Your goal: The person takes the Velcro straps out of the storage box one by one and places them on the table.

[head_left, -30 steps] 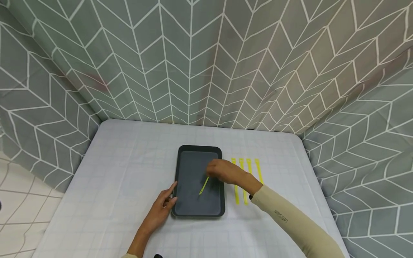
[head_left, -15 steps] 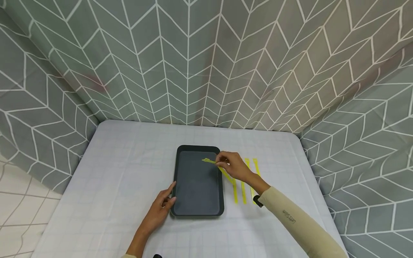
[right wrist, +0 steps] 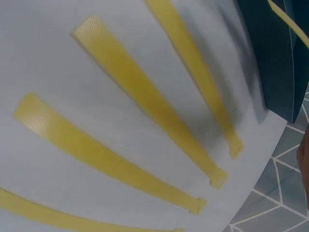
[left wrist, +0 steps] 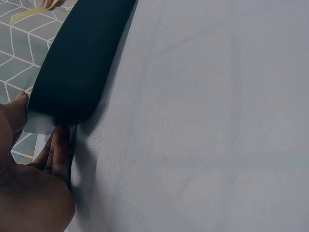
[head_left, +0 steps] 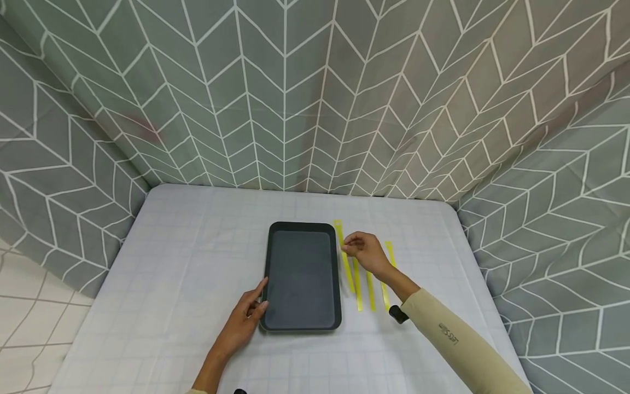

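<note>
A dark grey rectangular tray [head_left: 301, 273] lies on the table. My left hand [head_left: 242, 317] holds its left edge, and in the left wrist view the fingers [left wrist: 59, 150] meet the tray's outer wall. My right hand [head_left: 363, 250] pinches a yellow cable tie [head_left: 347, 269] just off the tray's right rim, its slotted head pointing to the far side. That held tie [right wrist: 292, 23] shows at the top right of the right wrist view, overlapping the tray. Several more yellow cable ties [head_left: 370, 290] lie side by side to the right, partly hidden by the right hand and forearm.
A white cloth [head_left: 197, 246] covers the table. Grey curtains [head_left: 285, 109] with white zigzag lines hang at the back and both sides. White floor tiles [head_left: 39, 323] show at the lower left.
My right hand has carried the cable tie from over the tray to beyond its right rim, turning it lengthwise beside the tray. My left hand stays at the left edge.
</note>
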Demonstrator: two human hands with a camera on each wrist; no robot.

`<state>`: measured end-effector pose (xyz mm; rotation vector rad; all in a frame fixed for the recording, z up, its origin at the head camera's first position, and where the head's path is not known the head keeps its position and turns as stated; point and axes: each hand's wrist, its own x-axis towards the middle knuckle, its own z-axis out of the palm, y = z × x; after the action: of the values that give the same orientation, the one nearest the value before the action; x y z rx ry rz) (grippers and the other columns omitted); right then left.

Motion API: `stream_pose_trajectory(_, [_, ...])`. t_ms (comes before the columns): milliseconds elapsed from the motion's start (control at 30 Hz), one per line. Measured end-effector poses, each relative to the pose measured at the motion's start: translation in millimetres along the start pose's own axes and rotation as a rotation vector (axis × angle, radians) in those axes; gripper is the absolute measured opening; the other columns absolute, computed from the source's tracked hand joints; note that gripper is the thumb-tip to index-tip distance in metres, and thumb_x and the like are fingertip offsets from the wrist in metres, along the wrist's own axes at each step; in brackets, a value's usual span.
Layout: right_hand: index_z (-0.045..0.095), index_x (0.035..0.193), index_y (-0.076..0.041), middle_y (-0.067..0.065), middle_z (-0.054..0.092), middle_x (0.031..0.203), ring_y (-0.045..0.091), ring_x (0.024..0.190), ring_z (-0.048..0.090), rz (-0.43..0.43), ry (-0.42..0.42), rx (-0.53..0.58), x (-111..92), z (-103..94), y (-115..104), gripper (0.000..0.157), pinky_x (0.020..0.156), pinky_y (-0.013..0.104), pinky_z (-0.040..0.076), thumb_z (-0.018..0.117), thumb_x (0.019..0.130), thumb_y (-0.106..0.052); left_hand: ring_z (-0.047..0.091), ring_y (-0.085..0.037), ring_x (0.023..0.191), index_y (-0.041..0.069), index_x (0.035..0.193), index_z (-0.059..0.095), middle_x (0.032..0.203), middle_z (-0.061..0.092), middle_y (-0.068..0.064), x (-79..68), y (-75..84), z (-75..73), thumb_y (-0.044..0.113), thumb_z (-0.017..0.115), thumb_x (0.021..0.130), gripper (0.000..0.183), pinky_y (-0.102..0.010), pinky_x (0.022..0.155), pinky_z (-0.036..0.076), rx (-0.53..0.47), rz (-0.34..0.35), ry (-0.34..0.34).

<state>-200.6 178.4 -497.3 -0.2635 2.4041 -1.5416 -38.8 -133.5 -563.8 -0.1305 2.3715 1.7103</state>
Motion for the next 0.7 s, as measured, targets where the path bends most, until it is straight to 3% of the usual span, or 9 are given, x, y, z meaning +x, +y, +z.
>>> stream_pose_trajectory(233, [0.064, 0.110, 0.012, 0.018, 0.070, 0.099, 0.017, 0.087, 0.069, 0.163, 0.074, 0.107, -5, 1.2, 6, 0.021, 0.088, 0.042, 0.057, 0.067, 0.095, -0.002, 0.050, -0.012, 0.093, 0.025, 0.157, 0.037, 0.139, 0.049, -0.013, -0.3, -0.4, 0.2, 0.022, 0.058, 0.103, 0.058, -0.027, 0.088, 0.043, -0.005, 0.004, 0.003])
stream_pose_trajectory(567, [0.066, 0.111, 0.011, 0.025, 0.070, 0.103, 0.032, 0.090, 0.072, 0.277, 0.136, 0.090, -13, 6.9, 22, 0.021, 0.085, 0.041, 0.058, 0.067, 0.094, -0.002, 0.050, -0.012, 0.095, 0.026, 0.157, 0.036, 0.140, 0.049, -0.012, 0.2, -0.2, 1.2, 0.024, 0.058, 0.103, 0.058, -0.028, 0.088, 0.043, -0.001, 0.004, -0.003])
stream_pose_trajectory(700, [0.069, 0.108, 0.009, 0.023, 0.072, 0.102, 0.030, 0.085, 0.073, 0.326, 0.149, 0.071, -13, 11.2, 25, 0.019, 0.080, 0.038, 0.059, 0.069, 0.093, -0.003, 0.049, -0.014, 0.096, 0.027, 0.157, 0.035, 0.142, 0.048, -0.012, 0.6, 0.0, 1.1, 0.027, 0.057, 0.104, 0.058, -0.029, 0.089, 0.043, -0.008, 0.001, -0.017])
